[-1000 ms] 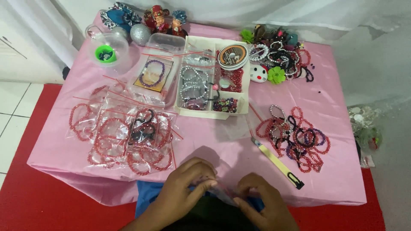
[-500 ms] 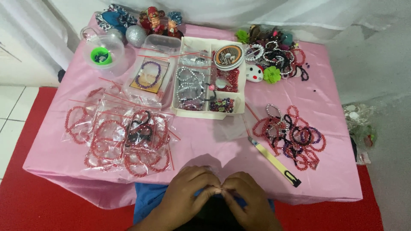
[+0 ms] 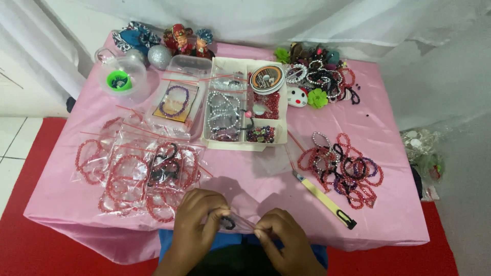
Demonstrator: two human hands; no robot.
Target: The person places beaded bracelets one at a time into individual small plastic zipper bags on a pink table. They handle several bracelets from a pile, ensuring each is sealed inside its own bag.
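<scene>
Fingers of the left hand [image 3: 197, 217] and right hand [image 3: 279, 237] pinched the two ends of a small clear plastic bag [image 3: 236, 223] with a dark bracelet inside, held at the near edge of the pink desk [image 3: 255, 168], just in front of the bagged red bracelets [image 3: 138, 171].

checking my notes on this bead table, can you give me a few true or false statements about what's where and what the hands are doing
1. Both hands hold a small clear bag at the near table edge. True; left hand, right hand.
2. The loose bracelet pile lies on the right. True.
3. The yellow strip lies inside the white box. False; it lies on the pink cloth, beside the pile.
4. The bagged red bracelets lie right of the box. False; they lie left of it.
</scene>
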